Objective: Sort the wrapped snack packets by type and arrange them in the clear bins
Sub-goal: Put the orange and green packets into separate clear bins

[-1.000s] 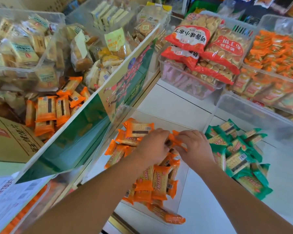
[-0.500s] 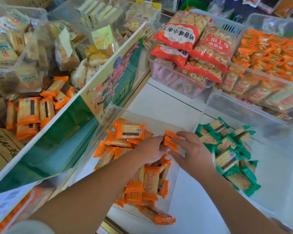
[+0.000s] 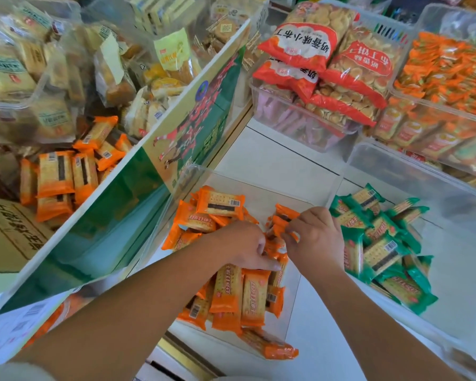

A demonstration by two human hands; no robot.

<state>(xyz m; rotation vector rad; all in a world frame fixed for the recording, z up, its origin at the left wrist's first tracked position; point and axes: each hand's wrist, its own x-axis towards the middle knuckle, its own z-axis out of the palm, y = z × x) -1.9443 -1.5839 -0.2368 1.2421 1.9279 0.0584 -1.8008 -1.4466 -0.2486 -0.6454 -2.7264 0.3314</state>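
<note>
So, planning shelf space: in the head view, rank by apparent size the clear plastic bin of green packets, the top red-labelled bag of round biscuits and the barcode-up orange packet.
1. clear plastic bin
2. top red-labelled bag of round biscuits
3. barcode-up orange packet
The bag lies farther off, so may be understated.

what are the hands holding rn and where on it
The right hand pinches a small stack of orange packets by their near edge. The left hand curls against them; its hold cannot be told.

- I see the left hand (image 3: 245, 248) and right hand (image 3: 318, 237) bare, both forearms (image 3: 138, 306) uncovered.
- Pale grey sleeve edge (image 3: 14, 372) at the lower left corner.
</note>
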